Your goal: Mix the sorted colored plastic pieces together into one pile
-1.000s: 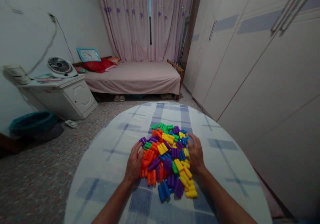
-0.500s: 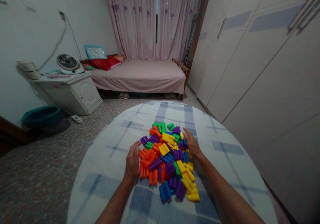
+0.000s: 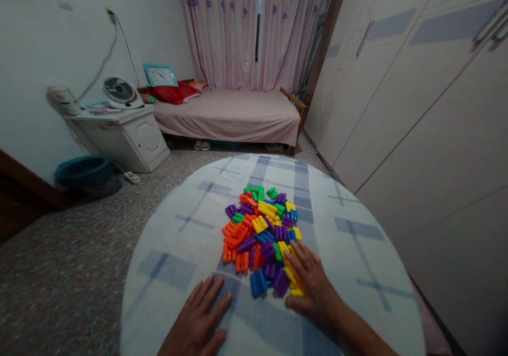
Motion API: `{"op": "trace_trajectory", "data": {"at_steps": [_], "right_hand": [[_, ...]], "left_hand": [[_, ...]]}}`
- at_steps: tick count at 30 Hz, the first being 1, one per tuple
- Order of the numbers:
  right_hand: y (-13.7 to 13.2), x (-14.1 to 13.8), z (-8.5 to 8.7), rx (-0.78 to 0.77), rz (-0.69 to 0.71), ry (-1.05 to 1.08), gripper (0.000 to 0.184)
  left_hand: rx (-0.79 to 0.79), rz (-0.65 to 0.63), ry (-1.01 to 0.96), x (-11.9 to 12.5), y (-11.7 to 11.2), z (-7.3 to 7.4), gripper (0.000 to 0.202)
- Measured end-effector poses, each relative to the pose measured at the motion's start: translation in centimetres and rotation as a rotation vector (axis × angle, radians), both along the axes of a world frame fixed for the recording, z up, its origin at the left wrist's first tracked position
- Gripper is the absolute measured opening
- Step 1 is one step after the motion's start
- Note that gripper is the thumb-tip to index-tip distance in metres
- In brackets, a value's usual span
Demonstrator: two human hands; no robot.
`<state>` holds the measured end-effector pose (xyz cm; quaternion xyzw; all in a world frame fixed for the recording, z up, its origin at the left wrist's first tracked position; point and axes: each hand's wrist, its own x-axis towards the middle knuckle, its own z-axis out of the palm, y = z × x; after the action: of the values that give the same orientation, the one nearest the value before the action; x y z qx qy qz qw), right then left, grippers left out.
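Observation:
A loose heap of ribbed plastic building pieces lies on the round table (image 3: 349, 271), which has a blue-and-white checked cloth. Orange pieces (image 3: 235, 234) are at the heap's left, and green pieces (image 3: 260, 193) at its far end. Purple pieces (image 3: 281, 282) and a blue piece (image 3: 259, 283) lie at the near edge. My left hand (image 3: 200, 313) rests palm down on the cloth, fingers spread, short of the heap and holding nothing. My right hand (image 3: 311, 279) lies over the yellow pieces (image 3: 289, 271) on the right side, fingers stretched out and partly covering them.
A bed (image 3: 230, 112) stands beyond the table, with a white cabinet (image 3: 133, 142) and a fan (image 3: 121, 91) to its left. A teal bin (image 3: 83, 171) sits on the floor at left. Tall wardrobe doors (image 3: 428, 112) line the right side.
My left hand has drawn back from the heap's left side towards me. My right hand has slid from the far right side to the near right, onto the yellow pieces. The view has shifted slightly.

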<state>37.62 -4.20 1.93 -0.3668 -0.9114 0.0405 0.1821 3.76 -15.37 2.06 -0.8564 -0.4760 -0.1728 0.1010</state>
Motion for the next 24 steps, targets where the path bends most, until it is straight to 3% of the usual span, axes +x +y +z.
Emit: {"op": "trace_trajectory", "data": {"at_steps": [6, 11, 15, 18, 20, 24], "right_hand": [[3.4, -2.3, -0.5, 0.064, -0.022, 0.037, 0.086], [3.6, -2.2, -0.3, 0.066, -0.040, 0.168, 0.077], [4.2, -2.1, -0.6, -0.007, -0.327, 0.468, 0.052], [5.3, -2.2, -1.5, -0.094, -0.560, 0.669, 0.050], [5.8, -2.3, -1.9, -0.126, -0.628, 0.733, 0.052], [5.5, -2.3, -1.9, -0.159, -0.623, 0.770, 0.053]], "left_hand": [[-0.024, 0.098, 0.116, -1.3, -1.6, -0.5, 0.064], [-0.061, 0.135, 0.036, -1.4, -1.4, -0.6, 0.060], [-0.157, 0.301, -0.208, 0.3, 1.2, -0.4, 0.071], [-0.208, 0.371, -0.370, 2.9, 4.3, -0.6, 0.092], [-0.225, 0.374, -0.457, 4.7, 6.2, -0.9, 0.100], [-0.252, 0.388, -0.594, 7.6, 8.7, -0.6, 0.103]]}}
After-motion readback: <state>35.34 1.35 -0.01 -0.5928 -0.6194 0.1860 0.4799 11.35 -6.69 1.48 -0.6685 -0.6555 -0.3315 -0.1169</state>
